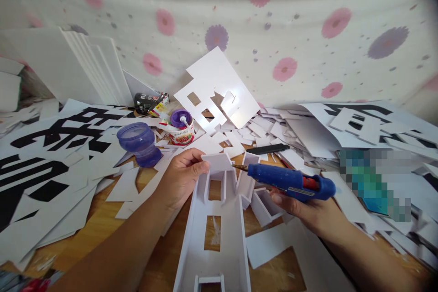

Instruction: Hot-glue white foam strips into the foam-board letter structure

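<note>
A long white foam-board structure (pixel 215 210) with raised side walls and rectangular openings lies in the centre, running away from me. At its far end my left hand (pixel 186 175) pinches a small flat white piece (pixel 216 162) between thumb and fingers, above the walls of the end opening. My right hand (pixel 301 207) is wrapped round a blue glue gun (pixel 290 182), its fingers partly hidden beneath it. The gun's nozzle points left, close to the right edge of the small piece; whether they touch is unclear. Right of the structure sits a small white angled piece (pixel 265 206).
Foam-board scraps and sheets with black shapes (pixel 44 178) cover much of the wooden table (pixel 137 242). Behind are a purple plastic cup (pixel 139 143), a food tub (pixel 181 134), a black cutter (pixel 268 149) and a leaning cut-out board (pixel 222 77). A pixelated patch lies right.
</note>
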Available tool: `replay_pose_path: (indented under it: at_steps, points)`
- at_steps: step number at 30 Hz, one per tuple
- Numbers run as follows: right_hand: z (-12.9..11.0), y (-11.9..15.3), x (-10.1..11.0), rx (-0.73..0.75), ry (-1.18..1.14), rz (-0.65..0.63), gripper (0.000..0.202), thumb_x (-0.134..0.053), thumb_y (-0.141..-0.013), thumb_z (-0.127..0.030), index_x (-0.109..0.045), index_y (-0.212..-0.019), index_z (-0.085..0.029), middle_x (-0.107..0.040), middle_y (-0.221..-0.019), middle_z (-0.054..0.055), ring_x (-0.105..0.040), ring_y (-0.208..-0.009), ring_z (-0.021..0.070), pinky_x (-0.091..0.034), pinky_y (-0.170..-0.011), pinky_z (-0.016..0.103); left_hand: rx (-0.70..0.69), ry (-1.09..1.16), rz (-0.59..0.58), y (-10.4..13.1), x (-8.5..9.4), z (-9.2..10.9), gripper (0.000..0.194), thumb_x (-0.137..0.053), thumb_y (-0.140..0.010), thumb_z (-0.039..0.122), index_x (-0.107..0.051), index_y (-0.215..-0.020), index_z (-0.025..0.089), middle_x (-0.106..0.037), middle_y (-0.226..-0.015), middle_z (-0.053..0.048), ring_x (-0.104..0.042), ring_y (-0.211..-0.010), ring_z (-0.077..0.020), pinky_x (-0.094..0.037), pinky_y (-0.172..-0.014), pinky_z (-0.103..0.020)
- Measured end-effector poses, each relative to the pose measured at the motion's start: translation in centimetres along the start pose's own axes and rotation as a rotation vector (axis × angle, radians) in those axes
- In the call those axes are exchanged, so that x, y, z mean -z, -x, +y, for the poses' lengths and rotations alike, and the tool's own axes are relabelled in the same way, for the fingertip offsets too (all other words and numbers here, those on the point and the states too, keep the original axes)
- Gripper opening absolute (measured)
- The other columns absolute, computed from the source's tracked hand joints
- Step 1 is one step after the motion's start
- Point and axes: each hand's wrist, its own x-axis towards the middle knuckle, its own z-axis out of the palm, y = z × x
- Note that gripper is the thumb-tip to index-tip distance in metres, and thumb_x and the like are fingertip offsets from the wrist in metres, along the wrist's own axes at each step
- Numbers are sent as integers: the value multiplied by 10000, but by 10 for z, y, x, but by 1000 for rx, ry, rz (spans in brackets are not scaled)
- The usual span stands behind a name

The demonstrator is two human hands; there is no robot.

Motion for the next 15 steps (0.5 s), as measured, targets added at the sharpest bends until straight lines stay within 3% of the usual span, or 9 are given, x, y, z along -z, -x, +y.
replay_pose_path:
  at_steps: [11, 15]
  points:
    - [2, -1, 0, -32, -9, -17, 198, -664, -827, -420, -666, -779, -228, -693, -755, 30, -639, -663, 186, -547, -596, 286, 12, 88, 1, -2, 0, 3, 202, -851, -626, 230, -673, -705, 178, -627, -658, 11, -548, -625, -103, -446, -649, -228]
    - [3, -4, -2, -93, -53, -85, 222, -675, -813, -438, -669, -804, -217, -683, -737, 26, -642, -653, 182, -537, -575, 276, 13, 116, 15, -4, 3, 3, 209, -843, -620, 243, -670, -721, 182, -609, -658, 17, -540, -625, -102, -449, -668, -235]
